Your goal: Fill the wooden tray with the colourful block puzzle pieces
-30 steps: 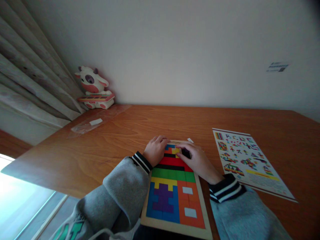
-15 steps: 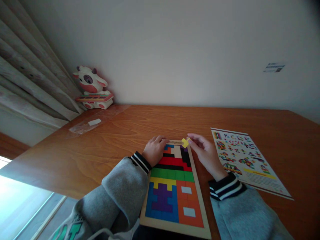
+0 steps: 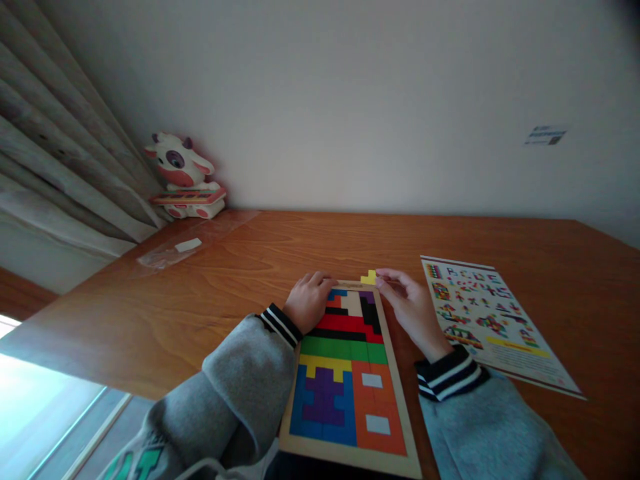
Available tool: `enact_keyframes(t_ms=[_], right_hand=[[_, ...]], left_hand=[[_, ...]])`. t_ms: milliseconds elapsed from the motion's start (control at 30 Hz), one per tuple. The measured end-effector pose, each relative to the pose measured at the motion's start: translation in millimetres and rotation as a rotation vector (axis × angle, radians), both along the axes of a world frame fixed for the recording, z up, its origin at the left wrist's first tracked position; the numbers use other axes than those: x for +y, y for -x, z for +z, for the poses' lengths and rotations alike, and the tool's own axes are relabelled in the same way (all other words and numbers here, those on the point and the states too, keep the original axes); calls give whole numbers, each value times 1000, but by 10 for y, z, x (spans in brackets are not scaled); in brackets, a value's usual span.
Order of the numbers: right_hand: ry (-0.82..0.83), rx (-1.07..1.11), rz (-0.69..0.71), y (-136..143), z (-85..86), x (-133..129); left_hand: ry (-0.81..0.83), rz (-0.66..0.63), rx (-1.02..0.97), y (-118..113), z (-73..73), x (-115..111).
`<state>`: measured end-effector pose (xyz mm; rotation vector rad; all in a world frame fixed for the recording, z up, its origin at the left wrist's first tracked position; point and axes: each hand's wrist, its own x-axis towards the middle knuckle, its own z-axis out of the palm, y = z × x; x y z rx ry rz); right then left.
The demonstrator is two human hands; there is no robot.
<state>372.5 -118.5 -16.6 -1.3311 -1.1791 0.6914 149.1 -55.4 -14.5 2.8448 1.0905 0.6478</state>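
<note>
A wooden puzzle board (image 3: 350,453) lies in front of me, filled with colored blocks: orange and blue near its front, green, red and black farther up. Pale bare spots show within the orange part and near the top. My left hand (image 3: 309,303) rests on the board's upper left edge, its fingers bent together; whether anything is under them is hidden. Between the thumb and fingers of my right hand (image 3: 413,310) is a stepped yellow block (image 3: 369,277), held just above the board's far right corner.
A printed pattern sheet (image 3: 493,320) lies on the wooden table (image 3: 320,243) at the right. At the back left stand a cow-shaped toy keyboard (image 3: 187,177) and a clear plastic bag (image 3: 165,257), beside a curtain (image 3: 60,140).
The yellow block has turned in my right hand's fingers and sits slightly higher, uncovering the purple block at the board's top right. My left hand has hardly moved.
</note>
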Motion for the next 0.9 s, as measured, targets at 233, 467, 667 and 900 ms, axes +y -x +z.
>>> enact_keyframes(t_ms=[233,467,667,900], right_hand=[[36,93,212,92,21,-48],[44,14,271,97,-47,-29],[-8,52,31,-4,-16,-9],[-32,128,-158,-87,7,23]], left_hand=[[-8,3,5,1,4,-7],[6,11,24,-4,-12,6],[-5,-27,-42,-12,17,-3],[4,-174,-184,-53,20,-35]])
